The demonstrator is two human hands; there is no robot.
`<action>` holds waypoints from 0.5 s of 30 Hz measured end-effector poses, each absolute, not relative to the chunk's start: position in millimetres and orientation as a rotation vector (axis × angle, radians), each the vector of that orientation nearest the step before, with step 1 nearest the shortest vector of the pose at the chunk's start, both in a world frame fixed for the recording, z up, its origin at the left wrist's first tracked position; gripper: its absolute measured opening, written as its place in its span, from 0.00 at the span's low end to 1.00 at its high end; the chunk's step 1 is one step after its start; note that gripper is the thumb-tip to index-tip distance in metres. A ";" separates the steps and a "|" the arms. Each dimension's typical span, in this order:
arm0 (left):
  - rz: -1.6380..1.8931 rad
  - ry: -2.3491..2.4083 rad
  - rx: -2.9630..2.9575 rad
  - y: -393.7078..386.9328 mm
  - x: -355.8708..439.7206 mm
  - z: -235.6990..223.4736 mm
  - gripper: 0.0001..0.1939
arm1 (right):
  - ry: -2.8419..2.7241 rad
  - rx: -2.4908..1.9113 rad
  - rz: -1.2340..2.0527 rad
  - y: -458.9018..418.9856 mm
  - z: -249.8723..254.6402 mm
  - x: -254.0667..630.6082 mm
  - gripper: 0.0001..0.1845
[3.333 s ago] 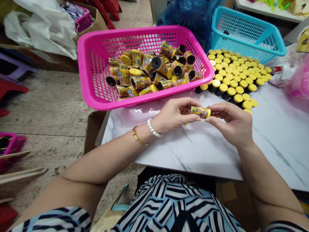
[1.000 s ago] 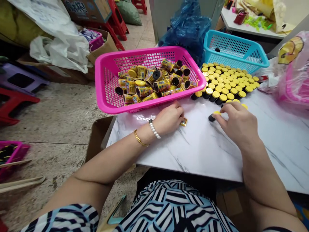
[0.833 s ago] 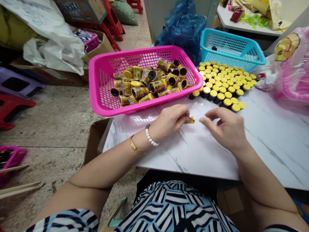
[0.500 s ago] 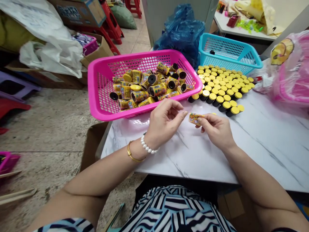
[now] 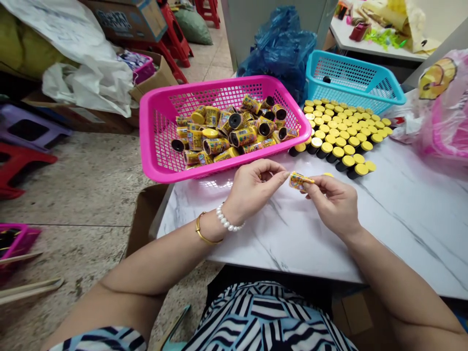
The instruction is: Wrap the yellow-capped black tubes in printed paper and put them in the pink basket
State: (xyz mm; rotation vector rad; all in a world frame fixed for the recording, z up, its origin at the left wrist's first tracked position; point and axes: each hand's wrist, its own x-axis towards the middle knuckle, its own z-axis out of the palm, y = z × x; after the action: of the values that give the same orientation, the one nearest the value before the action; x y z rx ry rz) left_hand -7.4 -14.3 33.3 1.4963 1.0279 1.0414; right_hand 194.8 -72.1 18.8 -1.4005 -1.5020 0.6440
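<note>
White marble-look table (image 5: 383,229): pink basket (image 5: 219,168) @ far L edge, rows of upright yellow-capped black tubes (image 5: 340,136), blue basket (image 5: 351,73) behind, pink plastic bag (image 5: 446,126) far R corner.

Magenta basket (image 5: 219,84), lattice-holed; cyan basket (image 5: 321,66), same lattice. Yellow-labelled tube (image 5: 300,181), multicoloured print. Black tubes (image 5: 338,165), yellow caps. Counter (image 5: 413,234) white marble, grey veins. Garment (image 5: 263,317) black-white zigzag stripes, pale blue patches.

- No wording can be read clearly anywhere
- Small yellow-capped tube (image 5: 302,181): multicoloured printed label, its lettering too small to read
- Tubes in the pink plastic basket (image 5: 219,82): same labels, also unreadable
- Cardboard carton (image 5: 119,20) at the back: blue lettering, too blurred to read
</note>
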 end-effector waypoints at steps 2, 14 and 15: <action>1.034 1.020 1.515 -14.6 -7.9 36.3 0.11 | -1.554 -1.389 0.591 -72.5 19.9 194.5 0.08; 1.007 1.021 1.535 -19.5 -9.4 33.9 0.09 | -1.827 -1.201 0.141 -69.6 12.2 186.7 0.06; 1.045 1.048 1.562 -20.3 -8.9 33.2 0.09 | -1.844 -1.195 0.118 -69.5 10.6 186.4 0.06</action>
State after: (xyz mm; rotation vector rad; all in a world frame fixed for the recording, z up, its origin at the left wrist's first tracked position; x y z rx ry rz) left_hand -8.9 -20.3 33.2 1.5617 1.0484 1.0450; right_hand 186.4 -69.5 10.6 -1.1954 -1.8444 0.1181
